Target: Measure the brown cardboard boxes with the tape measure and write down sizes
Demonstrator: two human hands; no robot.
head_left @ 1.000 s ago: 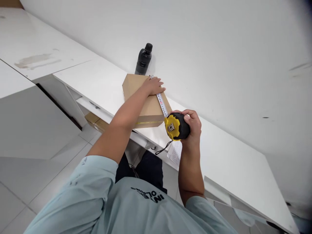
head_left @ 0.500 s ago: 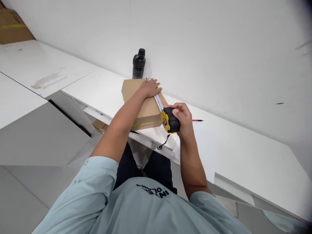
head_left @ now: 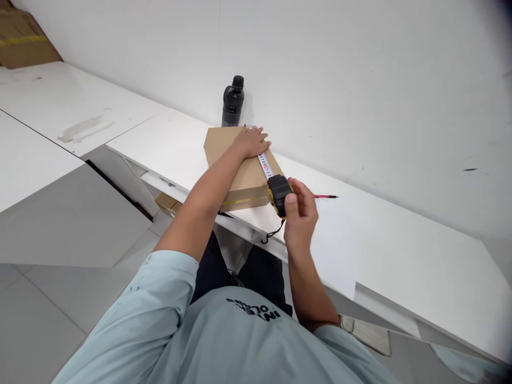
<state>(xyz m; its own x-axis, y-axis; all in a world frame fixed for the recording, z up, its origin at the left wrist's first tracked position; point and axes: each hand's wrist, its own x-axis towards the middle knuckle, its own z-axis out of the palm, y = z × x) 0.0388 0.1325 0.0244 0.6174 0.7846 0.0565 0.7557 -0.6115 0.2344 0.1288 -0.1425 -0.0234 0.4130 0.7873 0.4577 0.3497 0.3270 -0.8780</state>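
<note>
A flat brown cardboard box point(head_left: 236, 170) lies on the white desk point(head_left: 400, 256). My left hand point(head_left: 252, 143) rests flat on the box's far end, fingers stretched out, pressing down the tip of a white measuring tape blade point(head_left: 264, 164). The blade runs along the box's right edge to a yellow and black tape measure case point(head_left: 279, 193). My right hand point(head_left: 300, 213) is closed round that case at the box's near right corner. A black wrist strap point(head_left: 272, 233) hangs from the case over the desk edge.
A black bottle point(head_left: 232, 101) stands against the white wall behind the box. A red pencil point(head_left: 326, 197) lies on a white sheet point(head_left: 336, 240) to the right. Another cardboard box point(head_left: 20, 40) sits far left; more cartons point(head_left: 166, 202) under the desk.
My right hand has turned the tape measure case and slid it up against the box's near corner. The left hand has stayed on the tape's tip. The view shifted slightly.
</note>
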